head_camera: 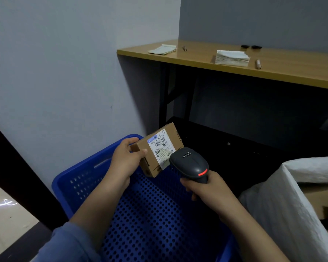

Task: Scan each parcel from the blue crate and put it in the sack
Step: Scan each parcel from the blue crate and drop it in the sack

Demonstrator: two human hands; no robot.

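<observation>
One cardboard parcel is held above the blue crate by the left hand; its near end is pinched between thumb and curled fingers; the scanner is gripped in the right hand, its head just beside the label; the sack is seen at right.

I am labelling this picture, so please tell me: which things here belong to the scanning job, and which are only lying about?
For the job: parcel in the left hand, scanner in the right hand, blue crate, white sack.

Lying about, on the table: two paper stacks, two pens, two small black things.
</observation>
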